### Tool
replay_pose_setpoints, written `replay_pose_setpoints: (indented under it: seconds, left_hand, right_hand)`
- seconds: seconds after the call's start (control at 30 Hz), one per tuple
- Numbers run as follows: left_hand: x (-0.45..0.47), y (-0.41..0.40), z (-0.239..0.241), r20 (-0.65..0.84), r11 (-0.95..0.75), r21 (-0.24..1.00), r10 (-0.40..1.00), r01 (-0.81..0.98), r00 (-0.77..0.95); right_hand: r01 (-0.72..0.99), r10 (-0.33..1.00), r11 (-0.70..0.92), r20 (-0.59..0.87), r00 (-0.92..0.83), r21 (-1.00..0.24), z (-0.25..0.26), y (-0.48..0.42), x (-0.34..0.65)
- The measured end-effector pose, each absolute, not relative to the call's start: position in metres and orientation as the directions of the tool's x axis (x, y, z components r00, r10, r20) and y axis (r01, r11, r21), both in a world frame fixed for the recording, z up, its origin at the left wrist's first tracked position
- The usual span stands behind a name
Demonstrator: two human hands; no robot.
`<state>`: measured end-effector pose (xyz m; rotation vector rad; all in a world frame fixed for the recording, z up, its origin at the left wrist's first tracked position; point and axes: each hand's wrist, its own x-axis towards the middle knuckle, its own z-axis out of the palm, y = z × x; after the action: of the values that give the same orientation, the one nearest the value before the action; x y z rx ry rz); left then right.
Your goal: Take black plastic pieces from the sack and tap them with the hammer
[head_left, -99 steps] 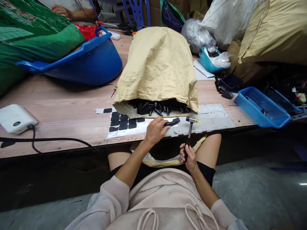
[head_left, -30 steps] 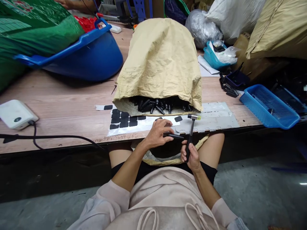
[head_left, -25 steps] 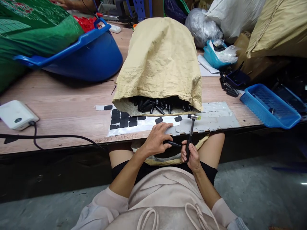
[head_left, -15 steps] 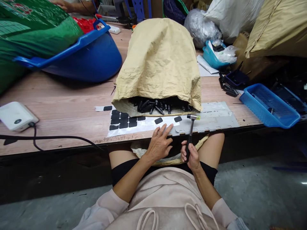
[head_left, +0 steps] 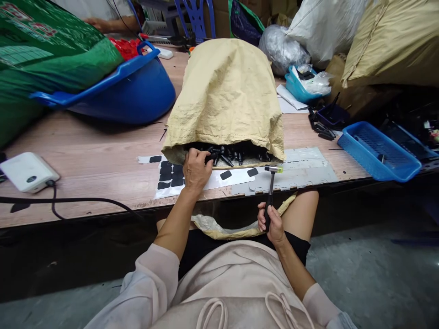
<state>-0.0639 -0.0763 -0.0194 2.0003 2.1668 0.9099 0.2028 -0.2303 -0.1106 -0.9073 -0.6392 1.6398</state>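
My left hand [head_left: 196,170] reaches to the mouth of a tan woven sack [head_left: 228,91] lying on the wooden table [head_left: 92,155], its fingers curled among the black plastic parts [head_left: 233,155] that spill out; what the fingers hold is hidden. My right hand [head_left: 270,220] is closed round the black handle of a small hammer [head_left: 271,183], whose head rests at the table edge. A white sheet with black sticker pads [head_left: 171,176] lies just under my left hand. A tan bag [head_left: 222,228] sits open in my lap below the table.
A blue tub [head_left: 126,87] with a green sack [head_left: 44,55] stands at the back left. A white device [head_left: 29,171] with a black cable [head_left: 85,201] lies at left. A blue basket [head_left: 377,153] and small trays sit at right. Another person's arm [head_left: 103,23] shows at the far back.
My left hand carried a black part off the table edge toward the lap bag, came back empty, then moved up-left to the sack's mouth. The right hand and hammer stayed put.
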Motion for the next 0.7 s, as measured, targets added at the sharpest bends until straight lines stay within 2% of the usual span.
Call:
replay_pose_setpoints:
  seconds: [0.17,0.3,0.4,0.53,0.7]
  left_hand:
    - [-0.063,-0.082,-0.025,0.349,-0.029,0.427,0.927,0.904,-0.135]
    - [-0.063,-0.090,-0.019,0.455,-0.098,0.457,0.880,0.884,-0.138]
    - [-0.047,-0.100,-0.012,0.457,-0.252,0.444,0.889,0.860,0.024]
    - [-0.007,-0.109,-0.013,0.325,-0.409,0.426,0.902,0.807,0.285]
    - [0.019,-0.105,-0.026,0.294,-0.441,0.422,0.893,0.793,0.340]
  right_hand:
    - [-0.540,0.966,-0.256,-0.238,-0.105,-0.801,-0.111,-0.229,0.203]
    - [-0.527,0.962,-0.269,-0.253,-0.105,-0.806,-0.110,-0.230,0.202]
    - [-0.517,0.963,-0.265,-0.251,-0.099,-0.814,-0.110,-0.229,0.202]
    - [-0.507,0.964,-0.261,-0.250,-0.090,-0.822,-0.111,-0.229,0.202]
    - [-0.476,0.962,-0.266,-0.261,-0.079,-0.838,-0.112,-0.231,0.203]
